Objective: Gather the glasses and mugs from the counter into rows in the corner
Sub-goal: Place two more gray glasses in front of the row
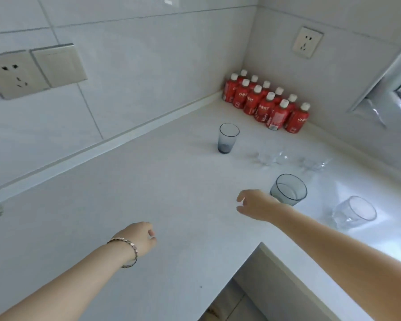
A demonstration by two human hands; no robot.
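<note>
A tall smoky blue glass [227,138] stands upright on the white counter [148,193], a little in front of the corner. Two clear glasses [267,156] [315,163] stand to its right, faint against the counter. A wide smoky glass [288,189] sits nearer me, and a clear tumbler [354,212] stands at the right. My right hand [256,205] hovers just left of the wide smoky glass, fingers apart, holding nothing. My left hand [140,237], with a bracelet on its wrist, hangs over the counter with fingers curled and nothing in them.
Several red bottles with white caps [266,105] fill the corner in rows. Wall sockets [307,41] [33,70] sit on both tiled walls. A window frame [391,77] is at the right. The counter's inner edge [262,245] drops to the floor at lower right.
</note>
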